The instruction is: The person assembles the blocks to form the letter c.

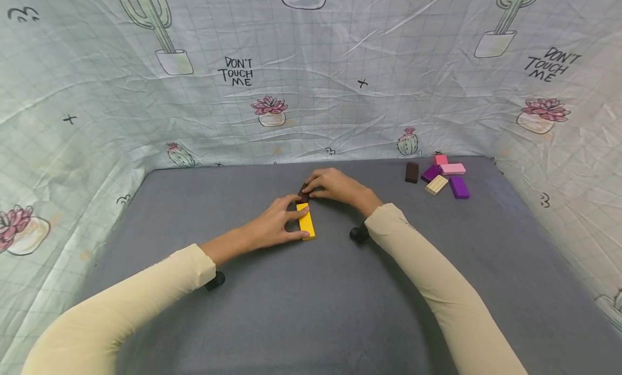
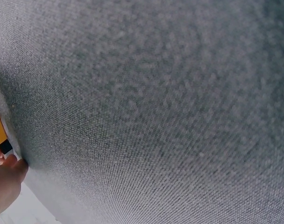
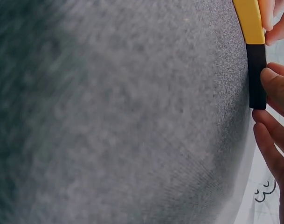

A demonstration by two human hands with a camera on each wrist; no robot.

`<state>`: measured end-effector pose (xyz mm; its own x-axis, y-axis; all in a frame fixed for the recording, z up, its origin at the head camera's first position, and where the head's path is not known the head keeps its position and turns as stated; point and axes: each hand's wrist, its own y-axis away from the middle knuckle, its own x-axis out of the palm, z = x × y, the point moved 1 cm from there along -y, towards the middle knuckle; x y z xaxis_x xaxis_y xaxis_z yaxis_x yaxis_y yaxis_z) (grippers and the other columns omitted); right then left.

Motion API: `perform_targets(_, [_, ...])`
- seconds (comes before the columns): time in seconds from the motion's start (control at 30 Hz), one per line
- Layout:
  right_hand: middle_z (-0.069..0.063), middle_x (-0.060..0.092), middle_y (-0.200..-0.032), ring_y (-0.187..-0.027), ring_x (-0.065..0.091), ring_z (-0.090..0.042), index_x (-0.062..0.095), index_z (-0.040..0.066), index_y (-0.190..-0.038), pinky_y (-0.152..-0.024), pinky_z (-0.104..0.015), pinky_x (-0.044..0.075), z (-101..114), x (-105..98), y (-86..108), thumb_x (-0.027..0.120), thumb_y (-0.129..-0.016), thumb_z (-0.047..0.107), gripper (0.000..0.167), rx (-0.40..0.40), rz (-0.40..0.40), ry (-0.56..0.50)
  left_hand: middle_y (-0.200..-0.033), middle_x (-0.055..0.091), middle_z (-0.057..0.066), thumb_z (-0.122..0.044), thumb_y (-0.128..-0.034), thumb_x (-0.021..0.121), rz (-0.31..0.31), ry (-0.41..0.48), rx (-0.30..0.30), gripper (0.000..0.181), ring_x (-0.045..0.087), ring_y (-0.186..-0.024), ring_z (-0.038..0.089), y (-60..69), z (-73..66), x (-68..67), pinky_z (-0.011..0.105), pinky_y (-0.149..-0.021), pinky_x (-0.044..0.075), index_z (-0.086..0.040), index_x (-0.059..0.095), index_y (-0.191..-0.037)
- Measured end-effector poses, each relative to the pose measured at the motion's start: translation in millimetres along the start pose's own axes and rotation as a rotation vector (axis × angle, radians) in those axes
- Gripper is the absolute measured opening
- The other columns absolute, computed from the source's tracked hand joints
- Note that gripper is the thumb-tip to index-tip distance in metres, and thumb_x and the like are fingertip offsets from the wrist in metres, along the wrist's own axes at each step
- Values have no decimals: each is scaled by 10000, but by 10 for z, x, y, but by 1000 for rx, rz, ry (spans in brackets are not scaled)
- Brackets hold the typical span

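On the grey table a yellow block [image 1: 307, 227] lies end to end with a dark brown block [image 1: 304, 194]. My left hand [image 1: 269, 223] holds the yellow one from the left, thumb by its near end and a finger across it. From the far right side my right hand [image 1: 340, 187] pinches the dark block, partly covering it in the head view. The right wrist view shows the yellow block [image 3: 251, 23] meeting the dark block [image 3: 257, 77], with the right hand's fingers at its side and end. Only the right hand [image 2: 6, 184] and part of the blocks show in the left wrist view.
At the back right lie several loose blocks: a dark brown block [image 1: 411, 173], a pink block [image 1: 453, 169], a red block [image 1: 440, 159], a wooden block [image 1: 437, 185] and two purple ones, including a purple block [image 1: 459, 187]. A printed cloth [image 1: 311, 121] hangs behind.
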<state>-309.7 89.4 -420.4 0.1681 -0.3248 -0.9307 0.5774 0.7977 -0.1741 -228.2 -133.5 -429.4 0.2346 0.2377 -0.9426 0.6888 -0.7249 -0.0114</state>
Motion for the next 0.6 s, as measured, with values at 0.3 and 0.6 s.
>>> perform_targets(0.3, [-107,674,-1285,-1197,630,-267,748,116,-1246,-1002,-398,518,-1,-79,28,712,-971,145,279,45,39,10,-1551,372,177,-541,-924,703,8,-3,-13,710,420,-1316,395,12,-5,1,528,-1092,416,-135,529,-1481])
perform_targets(0.6, [-107,672,-1315,-1244,607,-311,716,80,-1267,-1023,-510,484,-360,-543,712,697,-976,121,295,185,-9,22,-1556,365,163,-526,-923,714,0,0,-36,696,425,-1309,388,6,-14,18,517,-1087,421,-145,536,-1478])
